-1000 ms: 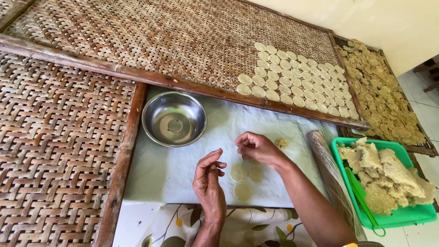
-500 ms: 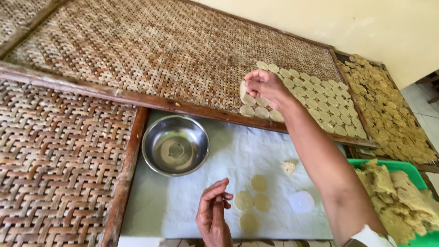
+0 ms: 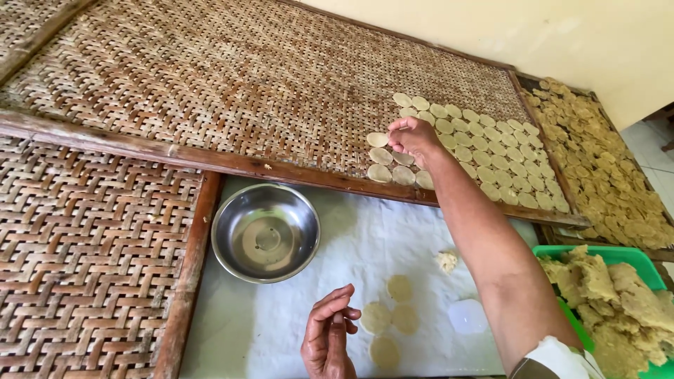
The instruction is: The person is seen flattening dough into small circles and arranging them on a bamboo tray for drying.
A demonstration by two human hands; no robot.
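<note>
One disc (image 3: 378, 139) upper centre on mat (image 3: 210, 84) | right hand (image 3: 414, 137) pinches its edge | left hand (image 3: 328, 340) bottom, fingers loosely curled, empty | likely soft, thin, tearable: grip by rim

Counted on the mats and the white sheet

One steel bowl (image 3: 265, 231), four flat dough discs (image 3: 390, 317) and one dough crumb (image 3: 446, 261) on the sheet; one green tub (image 3: 609, 254); three woven mats; two hands; tray discs too many to count.

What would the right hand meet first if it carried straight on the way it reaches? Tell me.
Probably the pale dough discs laid in rows on the woven tray; the right hand already hovers at their left edge, though contact is unclear.
</note>
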